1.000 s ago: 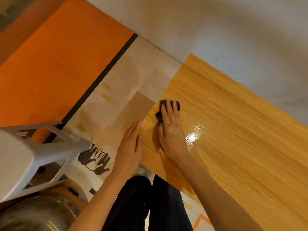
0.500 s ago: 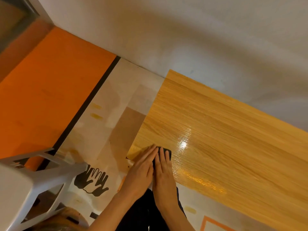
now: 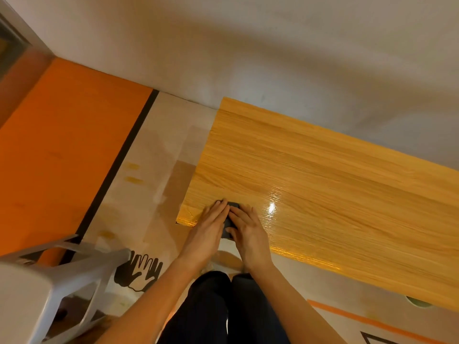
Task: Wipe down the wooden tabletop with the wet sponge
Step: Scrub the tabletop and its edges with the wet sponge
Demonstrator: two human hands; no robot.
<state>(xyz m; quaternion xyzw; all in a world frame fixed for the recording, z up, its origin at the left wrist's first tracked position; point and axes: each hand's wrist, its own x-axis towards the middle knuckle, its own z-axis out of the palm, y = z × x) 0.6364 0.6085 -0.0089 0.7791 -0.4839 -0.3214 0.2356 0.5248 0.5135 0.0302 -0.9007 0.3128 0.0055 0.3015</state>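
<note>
With the dark sponge (image 3: pixel 229 220) at the tabletop (image 3: pixel 323 184) near edge, pressed under straight fingers of the left hand (image 3: pixel 207 228) and right hand (image 3: pixel 248 228), even overlapping strokes along the grain would serve best.

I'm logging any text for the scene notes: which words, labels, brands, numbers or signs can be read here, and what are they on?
No readable words, brands or numbers appear.
Only sign: a black handprint graphic on the floor, wordless.
The wooden tabletop, sponge and grey stool show no label.
</note>
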